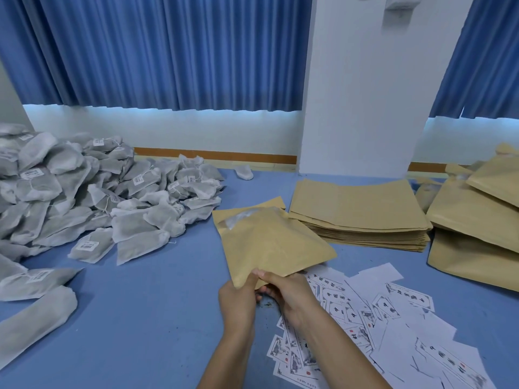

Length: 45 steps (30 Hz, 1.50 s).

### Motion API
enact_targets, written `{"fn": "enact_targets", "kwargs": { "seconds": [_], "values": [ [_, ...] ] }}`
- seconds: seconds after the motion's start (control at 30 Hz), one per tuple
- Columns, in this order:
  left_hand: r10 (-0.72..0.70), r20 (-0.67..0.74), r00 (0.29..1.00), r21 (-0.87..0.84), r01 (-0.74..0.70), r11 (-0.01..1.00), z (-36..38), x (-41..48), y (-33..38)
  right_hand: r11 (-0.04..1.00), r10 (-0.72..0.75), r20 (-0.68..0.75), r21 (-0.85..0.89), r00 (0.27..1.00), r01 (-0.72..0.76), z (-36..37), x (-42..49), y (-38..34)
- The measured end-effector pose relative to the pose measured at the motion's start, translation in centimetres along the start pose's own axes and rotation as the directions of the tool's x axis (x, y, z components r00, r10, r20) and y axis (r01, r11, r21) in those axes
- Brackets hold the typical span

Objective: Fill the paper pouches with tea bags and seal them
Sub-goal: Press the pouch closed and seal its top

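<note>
Pinching bulging brown paper pouch [269, 242] by near edge with left hand [238, 300] and right hand [290, 293], above centre of blue table [157, 293]; may spill white mesh tea bag [240, 218] from far mouth if tipped.

Left side is blocked by the tea bag heap [84, 197], spilled down to the near left edge. Bare table [146, 304] is left between heap and the pouch [269, 242] held at centre. Right of centre is taken by the pouch stack [356, 209], filled pouches [477, 226] piled just beside it. Near right is littered with labels [393, 318]; a narrow bare strip is left between labels and stack.
</note>
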<state>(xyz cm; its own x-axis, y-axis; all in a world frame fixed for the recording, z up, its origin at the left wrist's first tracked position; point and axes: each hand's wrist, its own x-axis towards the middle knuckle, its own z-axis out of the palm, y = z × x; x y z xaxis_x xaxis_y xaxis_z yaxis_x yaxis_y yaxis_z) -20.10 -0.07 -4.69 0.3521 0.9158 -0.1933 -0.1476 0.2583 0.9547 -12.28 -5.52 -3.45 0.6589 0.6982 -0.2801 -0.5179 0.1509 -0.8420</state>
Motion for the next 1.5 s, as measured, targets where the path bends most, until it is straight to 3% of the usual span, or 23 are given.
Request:
{"fn": "enact_targets", "kwargs": {
  "seconds": [0.2, 0.33, 0.47, 0.63, 0.73, 0.9, 0.97, 1.03, 1.2, 1.33, 1.5],
  "values": [
    [0.054, 0.1, 0.994, 0.124, -0.066, 0.99, -0.5, -0.3, 0.6, 1.0, -0.023, -0.128, -0.013, 0.991, 0.022, 0.0, 0.5, 0.3],
    [0.078, 0.06, 0.995, 0.2, -0.089, 0.976, -0.6, 0.0, 0.9, 1.0, -0.024, -0.096, 0.016, 0.995, 0.025, -0.2, 0.5, 0.0],
    [0.085, 0.034, 0.996, 0.219, -0.09, 0.972, -0.4, -0.4, 0.7, 0.997, -0.074, -0.195, -0.043, 0.978, 0.066, -0.8, 0.8, -0.3],
    [0.096, 0.003, 0.995, 0.235, -0.094, 0.968, -0.2, -0.3, 0.6, 0.998, -0.055, -0.169, -0.005, 0.984, 0.055, -1.0, 0.9, -1.0],
    [0.116, -0.013, 0.993, 0.215, -0.11, 0.97, 0.0, -0.3, 0.6, 0.993, -0.115, -0.282, -0.006, 0.953, 0.119, -1.7, 1.4, -1.5],
    [0.109, -0.04, 0.993, 0.209, -0.099, 0.973, 0.0, -0.3, 0.9, 0.998, -0.054, -0.235, -0.002, 0.971, 0.055, -1.8, 1.8, -1.9],
    [0.089, -0.059, 0.994, 0.184, -0.076, 0.98, -0.3, -0.2, 1.0, 0.995, -0.069, -0.319, 0.051, 0.945, 0.09, -2.3, 2.1, -2.7],
    [0.066, -0.06, 0.996, 0.164, -0.056, 0.985, -0.3, -0.4, 1.1, 0.995, -0.09, -0.412, -0.007, 0.907, 0.095, -3.3, 2.6, -3.6],
    [0.071, -0.074, 0.995, 0.184, -0.056, 0.981, -0.1, -0.6, 1.3, 1.0, -0.025, -0.358, -0.003, 0.934, 0.025, -4.5, 3.2, -5.0],
    [0.073, -0.037, 0.997, 0.168, -0.065, 0.984, -0.7, -0.5, 1.0, 0.978, -0.108, -0.459, -0.206, 0.882, 0.013, -6.4, 3.7, -6.0],
    [-0.103, 0.115, 0.988, -0.049, 0.109, 0.993, -1.4, 0.4, 1.8, 0.949, 0.006, -0.297, -0.3, 0.955, -0.099, -6.4, 3.0, -6.3]
  ]
}}
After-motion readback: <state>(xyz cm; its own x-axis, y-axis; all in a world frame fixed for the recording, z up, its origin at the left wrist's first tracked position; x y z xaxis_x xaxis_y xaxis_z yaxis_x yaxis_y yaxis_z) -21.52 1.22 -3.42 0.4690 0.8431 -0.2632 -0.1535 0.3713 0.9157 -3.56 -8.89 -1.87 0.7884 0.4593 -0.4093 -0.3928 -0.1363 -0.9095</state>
